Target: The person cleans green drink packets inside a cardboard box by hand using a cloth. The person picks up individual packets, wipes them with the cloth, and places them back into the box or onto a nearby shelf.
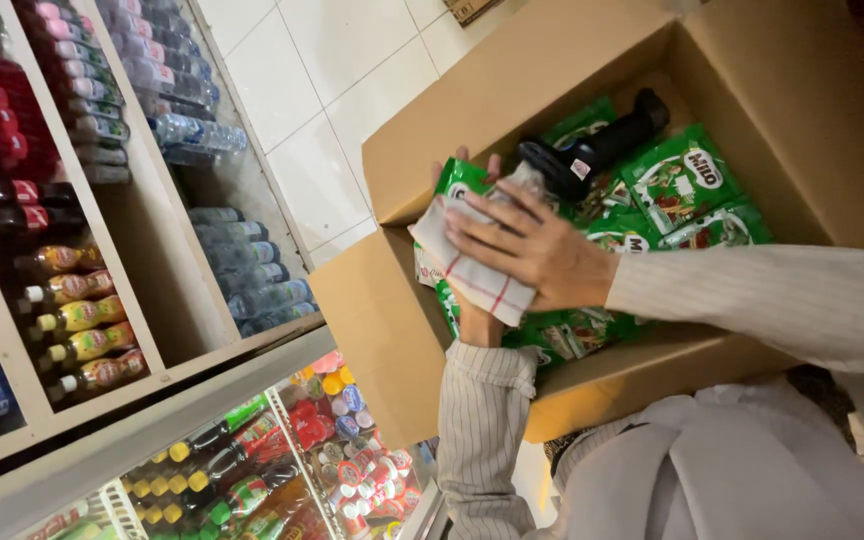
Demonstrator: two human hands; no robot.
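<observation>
Striped sleeves point(482, 430) over a pale garment lie nearest to us, filling the frame from 4 to 6 o'clock.

1. Cardboard box point(392, 330): the largest item. It is open-topped and takes up the frame from the centre out to 2 o'clock, with white floor tiles point(332, 60) beyond it at 12 o'clock.
2. Shelving point(182, 300): at 9 o'clock, stocked with rows of bottled drinks. A second rack of bottles sits at 7 o'clock.
3. Green packets point(682, 180): a loose layer covering the bottom of the box, at 2 o'clock from the hands.
4. Black handheld scanner point(592, 150): it rests on the packets at 1 o'clock from the hands, just beside them.
5. White cloth point(472, 275): it has thin coloured stripes and sits at frame centre, over the near edge of the box.
6. Held packet point(460, 178): one green packet, mostly covered by the cloth. Only its upper end shows.

Hand states:
- The right hand point(537, 250) lies flat with its fingers spread, pressing the cloth down onto the held packet.
- The left hand point(477, 325) comes up from 6 o'clock and cups the packet from beneath. Its fingertips curl over the far edge.

Step in hand: we judge this to be wiping down a single packet, held above the box.

Next move, as we judge it: a steady grip from below while the cloth travels across the face, keeping clear of the scanner.
</observation>
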